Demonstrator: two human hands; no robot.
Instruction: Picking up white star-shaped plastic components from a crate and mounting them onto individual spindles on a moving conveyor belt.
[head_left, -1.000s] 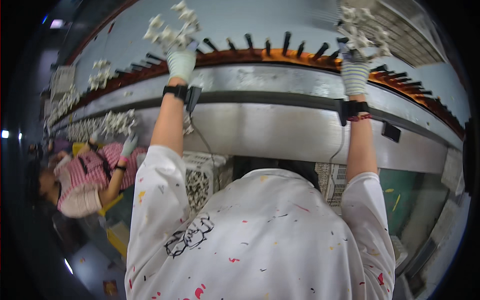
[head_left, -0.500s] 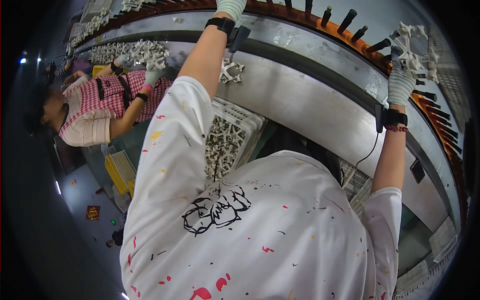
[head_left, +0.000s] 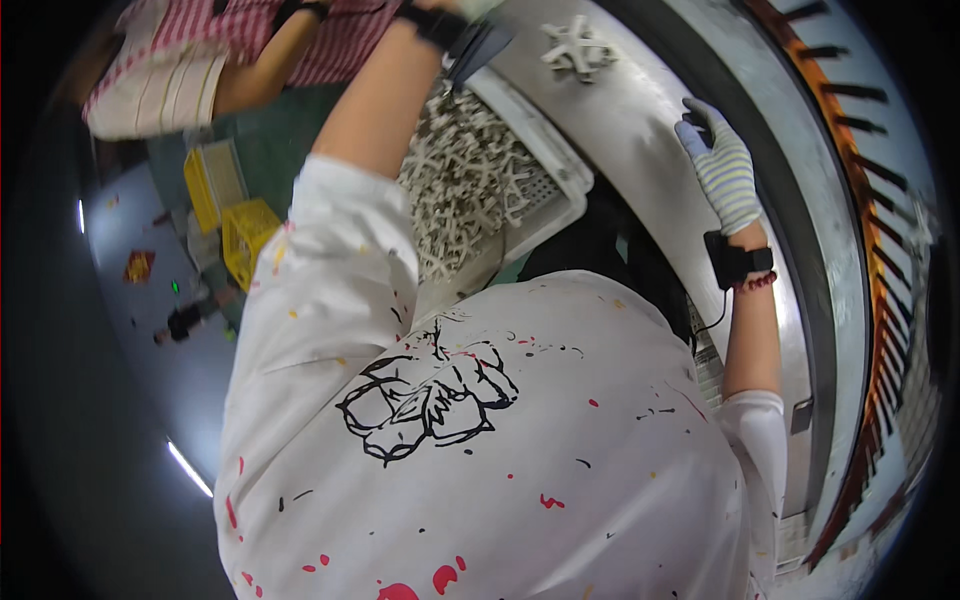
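My right hand (head_left: 728,185), in a striped glove with grey-blue fingertips, hovers over the metal ledge. Its fingers are stretched out with nothing in them. A white branched, cross-shaped piece (head_left: 578,50) lies on the ledge to the left of that hand. My left hand (head_left: 478,8) is at the upper edge of the picture, blurred and mostly cut off, so its fingers are hidden. Below it, beside my left forearm, a white plastic crate (head_left: 572,190) is filled with many similar off-white cross-shaped pieces (head_left: 465,185).
Along the right curves a line of black upright pegs (head_left: 858,92) on an orange-brown rail (head_left: 862,225). A co-worker in a red checked apron (head_left: 330,45) stands at upper left. Yellow crates (head_left: 248,235) are on the floor at left. A cable hangs from my right wrist band.
My view has swung right and downward. My right hand has come away from the pegs, and the white pieces at its fingers are gone from it. My left hand is nearer the crate.
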